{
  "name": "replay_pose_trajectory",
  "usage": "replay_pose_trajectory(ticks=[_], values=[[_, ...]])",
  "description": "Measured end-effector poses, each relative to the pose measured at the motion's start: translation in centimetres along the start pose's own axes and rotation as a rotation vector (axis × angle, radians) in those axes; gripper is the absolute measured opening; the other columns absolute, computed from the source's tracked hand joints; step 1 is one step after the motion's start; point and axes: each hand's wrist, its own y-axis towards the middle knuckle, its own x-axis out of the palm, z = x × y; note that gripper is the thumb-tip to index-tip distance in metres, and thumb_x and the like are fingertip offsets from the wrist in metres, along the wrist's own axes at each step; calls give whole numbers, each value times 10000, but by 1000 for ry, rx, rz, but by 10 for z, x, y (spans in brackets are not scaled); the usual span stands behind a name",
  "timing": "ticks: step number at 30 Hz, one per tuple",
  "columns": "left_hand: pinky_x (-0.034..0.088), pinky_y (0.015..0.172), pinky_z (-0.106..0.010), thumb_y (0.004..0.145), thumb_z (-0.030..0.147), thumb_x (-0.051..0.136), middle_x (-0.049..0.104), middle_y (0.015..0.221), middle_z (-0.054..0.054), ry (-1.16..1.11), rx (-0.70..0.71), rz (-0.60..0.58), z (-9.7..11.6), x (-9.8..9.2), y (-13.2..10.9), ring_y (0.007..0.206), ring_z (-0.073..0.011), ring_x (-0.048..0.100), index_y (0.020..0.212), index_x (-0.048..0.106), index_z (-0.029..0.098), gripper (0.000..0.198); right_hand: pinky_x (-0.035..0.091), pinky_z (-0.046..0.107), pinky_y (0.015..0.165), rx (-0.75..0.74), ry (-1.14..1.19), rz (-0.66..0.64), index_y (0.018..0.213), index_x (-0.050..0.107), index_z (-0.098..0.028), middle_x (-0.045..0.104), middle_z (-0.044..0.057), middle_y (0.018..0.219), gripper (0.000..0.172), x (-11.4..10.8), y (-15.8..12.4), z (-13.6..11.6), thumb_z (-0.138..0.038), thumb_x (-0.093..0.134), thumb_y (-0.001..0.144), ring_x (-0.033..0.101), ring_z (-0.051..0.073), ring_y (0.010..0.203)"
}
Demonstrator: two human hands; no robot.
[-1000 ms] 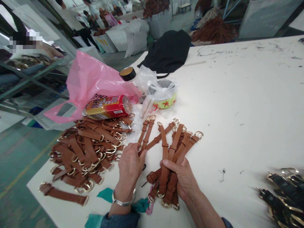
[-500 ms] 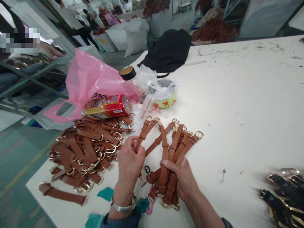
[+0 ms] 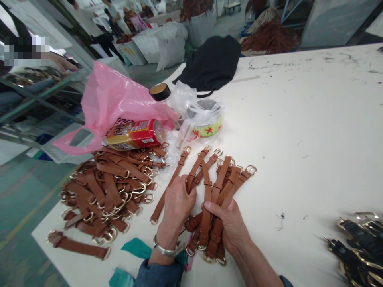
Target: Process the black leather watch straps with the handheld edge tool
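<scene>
My right hand (image 3: 235, 223) grips several brown leather straps (image 3: 216, 223) in a fanned bundle, its thumb pressed across the top ones; gold buckles show at their far ends and metal rings at the near ends. Just left of the bundle, my left hand (image 3: 180, 199) is closed on another brown strap (image 3: 197, 165) with a gold buckle. A second strap lies slantwise under or beside that one, partly hidden. Left of my left hand, a single buckled strap (image 3: 167, 195) rests on the white table (image 3: 299, 159). Farther left is a heap of brown straps (image 3: 101, 187) with metal rings.
A pink plastic bag (image 3: 110, 95), a red-and-gold bottle (image 3: 134, 134), a jar with a black-rimmed lid (image 3: 160, 92) and a bagged bowl (image 3: 206, 119) stand behind the heap. A black cloth bag (image 3: 209, 63) lies beyond. Black straps (image 3: 359, 247) sit at the right edge.
My left hand has moved right toward the bundle with the strap in it. The single strap to its left now shows along its full length.
</scene>
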Motion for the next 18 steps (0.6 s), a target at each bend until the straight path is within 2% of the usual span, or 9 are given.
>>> replay_pose_trajectory(ticks=[3,6,10,12,15,18], values=[[455,748,-295,739,204,510,587,918,-37,26,-19,24,-1,-8,-3,835,-187,593,922,563,207,190,553,280,631,8,17,-5,963,623,-180,699,15,815,399,0,0,1,-206,781,598,645,163,669],[460,751,-319,743,222,495,556,974,-60,66,-67,69,-7,-13,-3,834,-202,588,917,560,201,187,560,317,586,78,40,-11,920,601,-174,678,7,714,367,0,-1,0,-226,777,603,642,178,594],[454,790,-347,741,256,515,555,1070,-101,109,-108,88,-20,-11,1,937,-239,575,1035,537,189,303,561,344,546,134,75,-27,906,559,-180,659,-1,673,365,4,-6,-5,-232,770,612,636,190,538],[447,796,-358,743,280,526,589,1043,-109,122,-126,72,-25,-8,4,971,-257,570,1114,511,181,384,561,348,547,164,88,-50,928,551,-182,664,6,680,375,5,-8,-8,-245,764,627,642,195,545],[442,731,-357,751,310,525,642,929,-100,132,-169,34,-29,-5,7,917,-269,597,1171,496,189,439,561,335,557,149,74,-55,933,565,-178,671,11,696,382,5,-7,-8,-243,774,620,647,192,570],[423,656,-352,743,305,513,655,810,-84,123,-186,-22,-27,-9,6,802,-274,621,965,577,211,249,559,310,583,73,37,-12,885,598,-181,675,-4,712,349,3,-3,-4,-224,790,597,637,169,581]])
